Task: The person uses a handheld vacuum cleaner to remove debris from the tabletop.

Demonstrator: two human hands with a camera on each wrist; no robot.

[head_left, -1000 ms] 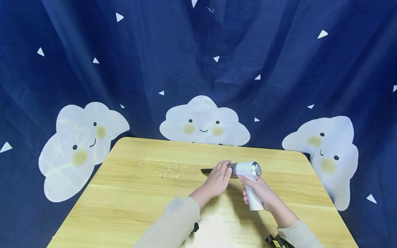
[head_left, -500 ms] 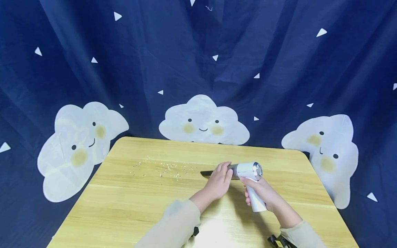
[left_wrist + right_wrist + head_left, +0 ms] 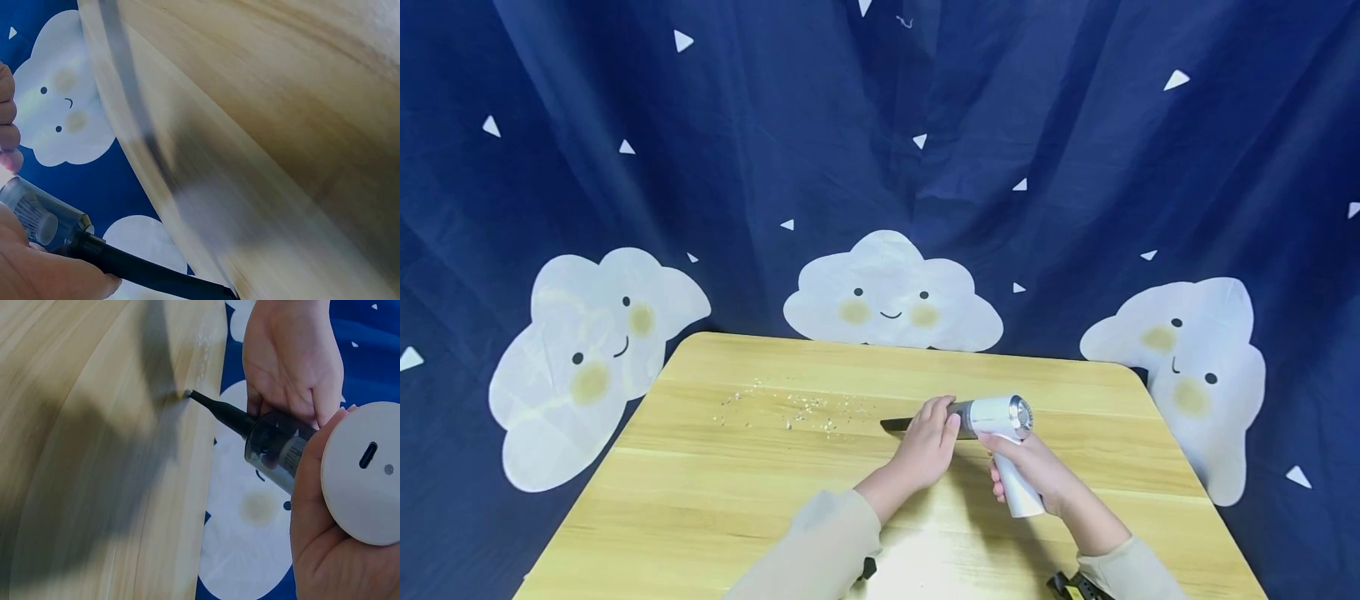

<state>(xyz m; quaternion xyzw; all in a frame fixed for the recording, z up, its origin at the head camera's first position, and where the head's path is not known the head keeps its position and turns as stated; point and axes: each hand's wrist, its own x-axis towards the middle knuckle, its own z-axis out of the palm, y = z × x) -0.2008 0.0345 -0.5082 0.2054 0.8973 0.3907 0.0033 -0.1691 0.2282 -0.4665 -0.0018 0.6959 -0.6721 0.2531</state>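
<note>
Your backdrop (image 3: 1075, 167) fills the whole upper part of the head view: dark blue cloth with small white triangles and three smiling cloud faces. No writing on it that I can read. Below that, the wooden bench (image 3: 700, 500) takes up the lower middle of the frame.

Now the main thing: the handheld vacuum (image 3: 1000, 414) sits a bit right of center on the bench, white body with a silver ring at the back end and a clear section in front. Your right hand (image 3: 1033, 471) is wrapped around its white handle from below, so that grip is closed firmly on the vacuum, wrist angled up from the lower right corner. In the right wrist view you can see the flat round base of the handle with a small slot and a dot, no brand or label visible anywhere.

Your left hand (image 3: 928, 437) comes in from the lower center, fingers curled over the front of the vacuum right where the clear section meets the black nozzle (image 3: 897, 425), pinching it there. The nozzle pokes out left past your fingers, tip down at the bench.

Smallest bit: the crumbs (image 3: 797, 410), scattered left of the nozzle tip, near but apart from it.
</note>
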